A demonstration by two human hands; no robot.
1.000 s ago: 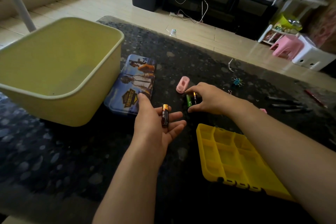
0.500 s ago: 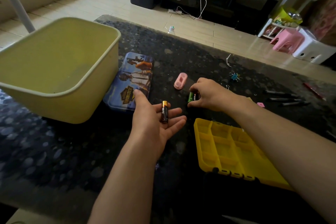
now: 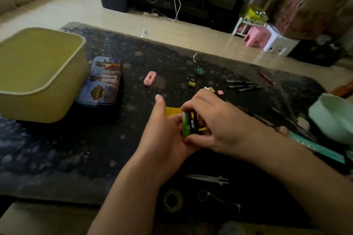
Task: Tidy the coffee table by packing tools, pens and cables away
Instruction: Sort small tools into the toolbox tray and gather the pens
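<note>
**Both hands meet over the batteries**

Seen from the head camera, the two hands are together near the middle of the dark tabletop (image 3: 57,149). The right hand (image 3: 215,122) has its fingers curled over two batteries (image 3: 188,124), one green and one black, with its thumb beneath, pinching the pair. The left hand (image 3: 162,135) lies palm-up under them, thumb sticking up and free. Its fingers are hidden behind the batteries, so I cannot tell whether they grip or merely cradle.

A corner of the yellow organiser (image 3: 172,111) peeks out just behind the hands. At the far left stands a big yellow tub (image 3: 38,107), with a printed tin (image 3: 101,82) just beside it. Several dark pens (image 3: 242,86) lie well apart at the far right. A mint bowl (image 3: 332,116) sits at the right edge.
</note>
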